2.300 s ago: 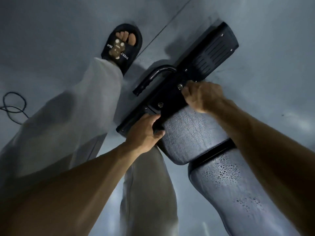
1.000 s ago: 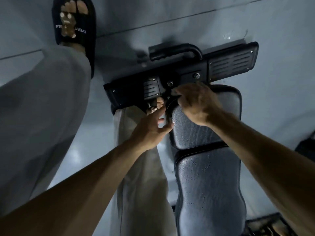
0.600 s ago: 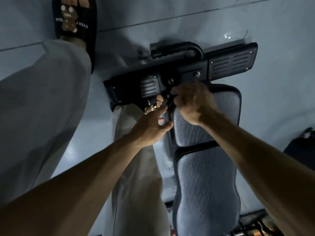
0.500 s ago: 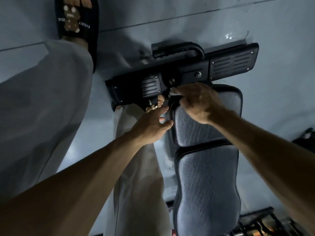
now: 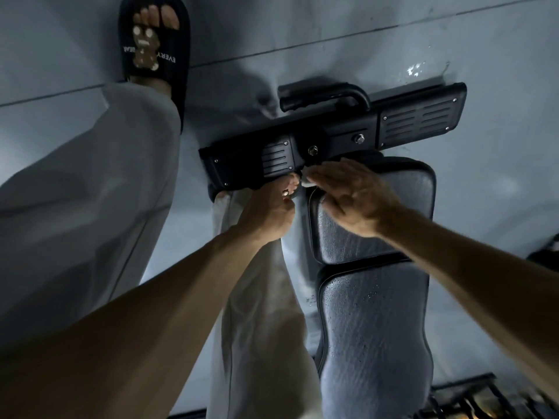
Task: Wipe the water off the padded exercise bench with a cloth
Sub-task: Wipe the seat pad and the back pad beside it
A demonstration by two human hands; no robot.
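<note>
Padded bench [image 5: 375, 322] runs from bottom centre up to the black base bar [image 5: 332, 140]; two pads, water beads visible on the lower pad. Right hand [image 5: 354, 196] lies flat over the upper pad's top-left corner, fingers straight and spread toward the bar. A small pale scrap, likely the cloth [image 5: 307, 183], shows just past its fingertips; can't tell whether it's held or only pressed. Left hand [image 5: 269, 211] sits just left of the pad edge, fingers curled; whether it holds anything is hidden. Black handle [image 5: 323, 98] sits beyond the bar. Pale trouser legs [image 5: 90, 192] and a black slipper [image 5: 154, 52] crowd the left side on the grey floor [image 5: 499, 40].
</note>
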